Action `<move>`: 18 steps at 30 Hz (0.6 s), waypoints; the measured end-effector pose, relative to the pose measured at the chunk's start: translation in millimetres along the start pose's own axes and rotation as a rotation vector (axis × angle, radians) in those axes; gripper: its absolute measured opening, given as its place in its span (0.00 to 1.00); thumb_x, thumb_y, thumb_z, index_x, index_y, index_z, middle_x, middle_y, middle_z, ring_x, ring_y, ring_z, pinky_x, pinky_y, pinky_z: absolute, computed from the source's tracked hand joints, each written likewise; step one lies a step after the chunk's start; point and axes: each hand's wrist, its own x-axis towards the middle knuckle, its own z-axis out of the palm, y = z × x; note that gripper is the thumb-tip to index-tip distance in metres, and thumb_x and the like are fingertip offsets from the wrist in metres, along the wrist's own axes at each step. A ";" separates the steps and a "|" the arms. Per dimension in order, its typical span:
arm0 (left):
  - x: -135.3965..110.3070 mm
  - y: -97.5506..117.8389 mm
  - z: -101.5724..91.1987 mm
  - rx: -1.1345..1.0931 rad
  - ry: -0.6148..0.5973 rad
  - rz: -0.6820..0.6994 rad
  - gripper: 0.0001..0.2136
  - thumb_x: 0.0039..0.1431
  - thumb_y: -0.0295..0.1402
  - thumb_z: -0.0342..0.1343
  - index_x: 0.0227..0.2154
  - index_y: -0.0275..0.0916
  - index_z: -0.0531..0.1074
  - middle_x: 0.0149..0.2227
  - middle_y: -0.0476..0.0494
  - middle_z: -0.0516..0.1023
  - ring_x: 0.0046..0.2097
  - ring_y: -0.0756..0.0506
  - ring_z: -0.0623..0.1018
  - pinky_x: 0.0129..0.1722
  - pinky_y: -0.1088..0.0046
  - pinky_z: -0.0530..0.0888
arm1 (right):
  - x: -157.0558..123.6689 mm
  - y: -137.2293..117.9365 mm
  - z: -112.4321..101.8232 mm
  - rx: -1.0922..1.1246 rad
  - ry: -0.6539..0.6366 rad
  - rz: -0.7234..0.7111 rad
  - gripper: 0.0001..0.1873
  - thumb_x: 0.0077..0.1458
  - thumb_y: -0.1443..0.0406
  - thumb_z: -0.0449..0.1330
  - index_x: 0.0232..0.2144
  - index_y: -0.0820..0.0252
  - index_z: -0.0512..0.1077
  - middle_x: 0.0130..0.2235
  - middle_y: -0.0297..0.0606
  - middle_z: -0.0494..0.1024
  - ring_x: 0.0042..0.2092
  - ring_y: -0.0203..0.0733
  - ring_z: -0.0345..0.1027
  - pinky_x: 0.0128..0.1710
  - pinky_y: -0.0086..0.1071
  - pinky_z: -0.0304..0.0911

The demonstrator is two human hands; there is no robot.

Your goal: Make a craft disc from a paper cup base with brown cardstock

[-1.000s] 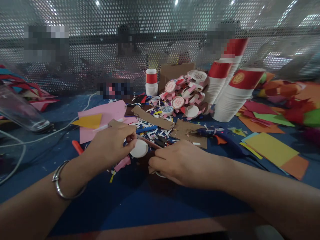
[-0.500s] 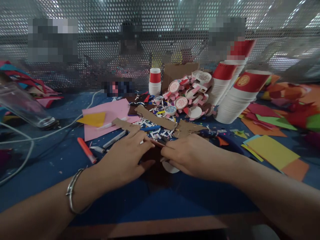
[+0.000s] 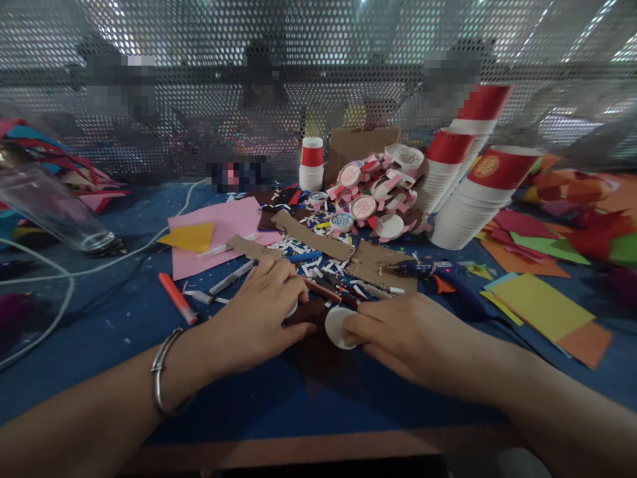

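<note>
Beneath our left grip [image 3: 253, 309] and right grip [image 3: 408, 338], blue worktop [image 3: 398, 411]; beyond right grip, stacked paper cups [image 3: 460, 211]. Left grip wide. With right grip, we pinch white disc [image 3: 337, 328] between both. Just beyond, brown stick [image 3: 322, 290].

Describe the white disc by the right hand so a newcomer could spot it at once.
On the blue table, find the right hand near the middle. The white disc is at its fingers, on the side facing the left hand. Unlike the pink-tabbed paper pieces heaped behind, it shows a plain face with no tabs or print.
</note>
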 end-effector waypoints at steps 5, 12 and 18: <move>1.0 4.0 -2.0 -0.062 -0.009 -0.013 0.06 0.61 0.33 0.62 0.36 0.41 0.71 0.44 0.42 0.69 0.51 0.36 0.66 0.53 0.52 0.66 | -5.9 -0.7 2.7 -0.006 0.048 -0.019 0.10 0.64 0.72 0.54 0.39 0.60 0.75 0.32 0.35 0.77 0.29 0.40 0.68 0.28 0.35 0.50; 5.2 7.2 -1.2 -0.172 0.035 0.019 0.07 0.64 0.34 0.59 0.31 0.40 0.71 0.37 0.45 0.74 0.45 0.39 0.70 0.48 0.57 0.67 | -13.0 -0.1 4.1 0.088 0.072 0.014 0.12 0.68 0.69 0.52 0.44 0.61 0.76 0.33 0.36 0.77 0.32 0.42 0.72 0.30 0.34 0.58; 6.3 1.1 -9.0 -0.218 0.036 -0.007 0.08 0.67 0.36 0.56 0.32 0.41 0.73 0.38 0.46 0.77 0.46 0.40 0.72 0.46 0.61 0.67 | -16.2 2.5 8.1 0.097 0.092 0.023 0.12 0.68 0.69 0.52 0.45 0.62 0.76 0.33 0.37 0.77 0.32 0.42 0.73 0.31 0.34 0.60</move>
